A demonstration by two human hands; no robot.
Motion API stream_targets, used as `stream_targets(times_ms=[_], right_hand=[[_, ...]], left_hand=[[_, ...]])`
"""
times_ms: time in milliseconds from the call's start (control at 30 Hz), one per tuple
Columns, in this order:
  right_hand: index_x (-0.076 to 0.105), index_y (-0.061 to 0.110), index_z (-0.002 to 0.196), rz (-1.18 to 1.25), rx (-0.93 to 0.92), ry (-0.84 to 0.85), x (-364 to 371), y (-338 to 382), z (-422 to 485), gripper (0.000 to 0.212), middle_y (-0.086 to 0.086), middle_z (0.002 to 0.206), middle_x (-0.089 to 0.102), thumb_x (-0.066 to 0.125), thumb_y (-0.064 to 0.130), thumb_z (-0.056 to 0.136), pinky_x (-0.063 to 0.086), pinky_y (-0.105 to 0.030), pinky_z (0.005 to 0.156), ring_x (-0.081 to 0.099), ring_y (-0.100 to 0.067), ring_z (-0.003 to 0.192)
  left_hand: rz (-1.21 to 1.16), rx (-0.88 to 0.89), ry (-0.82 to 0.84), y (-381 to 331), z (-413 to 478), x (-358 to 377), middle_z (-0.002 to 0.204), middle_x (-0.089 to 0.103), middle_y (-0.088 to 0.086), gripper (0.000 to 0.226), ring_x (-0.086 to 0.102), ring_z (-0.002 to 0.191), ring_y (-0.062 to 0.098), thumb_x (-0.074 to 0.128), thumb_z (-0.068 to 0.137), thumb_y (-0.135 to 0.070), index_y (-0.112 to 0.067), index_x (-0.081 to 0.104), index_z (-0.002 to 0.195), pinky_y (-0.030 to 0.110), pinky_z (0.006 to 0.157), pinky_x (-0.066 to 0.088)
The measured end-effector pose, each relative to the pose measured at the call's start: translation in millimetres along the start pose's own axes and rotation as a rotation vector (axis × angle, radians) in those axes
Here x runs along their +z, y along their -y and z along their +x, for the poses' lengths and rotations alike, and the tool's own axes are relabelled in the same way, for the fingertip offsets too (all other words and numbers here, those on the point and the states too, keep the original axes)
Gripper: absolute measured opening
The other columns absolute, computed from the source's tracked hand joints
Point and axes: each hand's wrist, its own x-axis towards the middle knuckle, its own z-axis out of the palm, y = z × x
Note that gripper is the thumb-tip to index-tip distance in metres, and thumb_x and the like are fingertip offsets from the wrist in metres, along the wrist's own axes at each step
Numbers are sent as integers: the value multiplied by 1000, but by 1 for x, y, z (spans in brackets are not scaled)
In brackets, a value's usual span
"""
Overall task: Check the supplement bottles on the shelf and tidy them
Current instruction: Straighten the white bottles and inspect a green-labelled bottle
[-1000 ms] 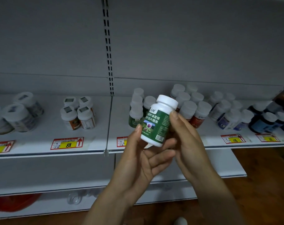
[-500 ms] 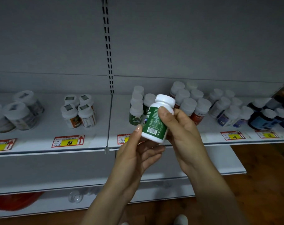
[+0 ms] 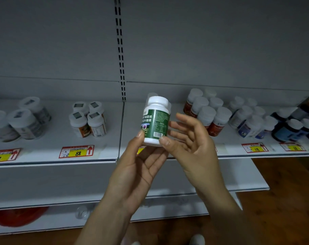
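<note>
A white-capped supplement bottle [image 3: 156, 121] with a green label stands upright in front of the shelf [image 3: 53, 140], its barcode side towards me. My left hand [image 3: 137, 167] grips it from below, thumb on its left side and fingers under the base. My right hand [image 3: 190, 142] is beside it on the right with fingers spread and straight; only its thumb tip touches the bottle's lower right edge. The held bottle hides most of the green bottles behind it.
More white-capped bottles stand on the shelf: red-labelled ones [image 3: 212, 119], blue-labelled ones [image 3: 251, 124], dark bottles [image 3: 289, 128], orange-labelled ones [image 3: 87, 121], large ones [image 3: 24, 122]. Price tags [image 3: 77, 151] line the shelf edge. Below lie a lower shelf [image 3: 238, 174] and a red object [image 3: 17, 216].
The bottle has been turned upright and rotated, showing its barcode panel. My right hand let go of its grip and spread its fingers; my left hand now carries the bottle.
</note>
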Motion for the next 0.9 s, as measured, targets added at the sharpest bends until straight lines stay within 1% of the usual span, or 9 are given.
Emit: stream_targets(times_ms=[67,133,233,367,500,600,667,767,900], right_hand=[[61,27,117,-131,-147,-43,6,-2,-5,38,15,114,67,75,23,81,47,-20,95,60,-3,112],[62,22,121,-179,-214,-48,13,-6,-9,35,15,118,65,67,20,87,44,-16,96,58,-3,116],[58,21,127,-21,-123,-8,25,-8,-14,41,12,121,66,65,23,87,48,-28,99,60,-7,116],[55,28,128,90,-37,26,31,-3,-16,44,8,125,65,65,28,85,48,-31,98,61,-7,115],[50,23,133,131,-6,22,33,-1,-16,62,9,126,64,67,41,76,47,-27,98,60,-8,116],[51,20,128,200,3,6,32,1,-15,55,8,119,67,70,32,78,49,-22,91,64,-9,111],[53,19,124,225,7,-20,31,3,-14,49,3,115,70,71,24,79,51,-22,86,66,-12,105],[56,19,115,256,10,-104,27,5,-12,47,-2,105,72,79,23,74,52,-20,77,69,-13,96],[58,13,109,305,46,-156,18,6,-9,46,0,94,73,72,24,67,52,-17,71,70,-8,85]], left_hand=[[37,76,-15,-2,3,-2,108,70,21,41,70,99,25,61,77,-24,-3,60,112,31,83,57],[112,191,-38,0,4,-3,101,72,17,39,70,94,22,64,75,-20,-5,57,110,31,82,58],[280,443,-92,4,4,-2,87,74,9,34,70,81,17,69,67,-16,-10,56,99,25,72,58],[442,683,-120,9,3,-3,95,72,9,37,71,88,14,71,66,-7,-11,56,100,20,73,55],[517,730,-71,15,5,-6,110,69,13,42,68,103,22,74,72,10,-11,56,103,30,89,55],[538,778,-24,20,2,-5,118,67,13,42,66,109,22,74,69,2,-14,58,104,27,90,53],[556,798,-8,23,0,-3,119,68,7,38,65,111,18,72,69,-2,-16,60,103,26,91,52],[633,807,34,29,-1,-1,120,68,-6,33,63,114,15,75,73,-14,-16,64,104,33,95,51],[709,794,38,36,-3,-1,120,68,-6,29,63,114,16,70,79,-16,-16,67,108,38,96,51]])
